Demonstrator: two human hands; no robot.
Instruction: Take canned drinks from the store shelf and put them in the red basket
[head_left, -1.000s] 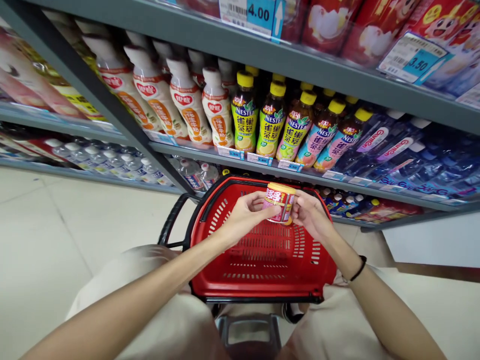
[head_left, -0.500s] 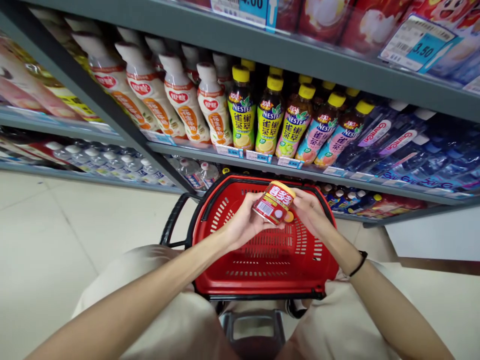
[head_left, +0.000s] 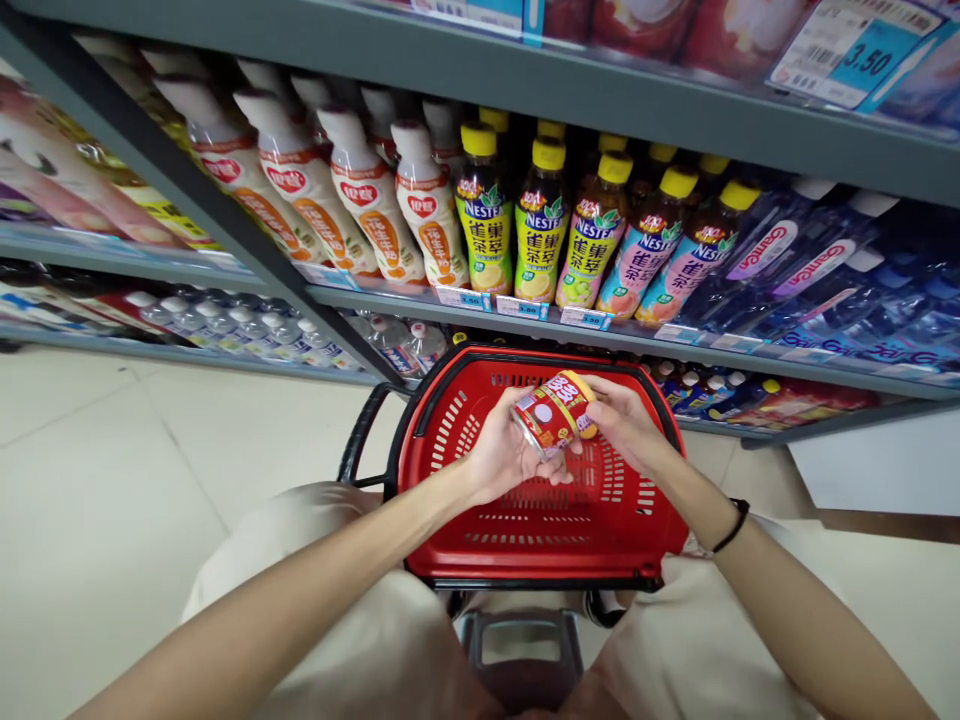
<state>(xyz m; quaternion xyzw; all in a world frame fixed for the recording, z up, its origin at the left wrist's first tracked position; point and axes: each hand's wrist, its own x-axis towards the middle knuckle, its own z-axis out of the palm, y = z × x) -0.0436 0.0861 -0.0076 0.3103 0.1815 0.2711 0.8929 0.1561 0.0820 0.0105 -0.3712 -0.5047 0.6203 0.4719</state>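
Observation:
A small red can (head_left: 551,414) with a yellow lid is tilted between my hands, above a red shopping basket (head_left: 525,555). My left hand (head_left: 504,455) cradles the can from the left and beneath, its thumb along the upper side and its fingers curled under. At the lid end, the fingers of my right hand (head_left: 626,420) grip the yellow rim. White Chinese characters and a pale round mark show on the can's label. Slots pierce the basket's floor and walls.
Ahead, a grey shelf (head_left: 390,300) carries white-capped milk-drink bottles (head_left: 360,200), yellow-capped tea bottles (head_left: 540,230) and blue water bottles (head_left: 810,280). The basket's black handle (head_left: 364,430) juts out on the left. An upper shelf edge (head_left: 675,120) overhangs the bottles.
The can has been turned in my hands, so the barcode has rolled leftward and the round mark now faces up. The view has shifted slightly.

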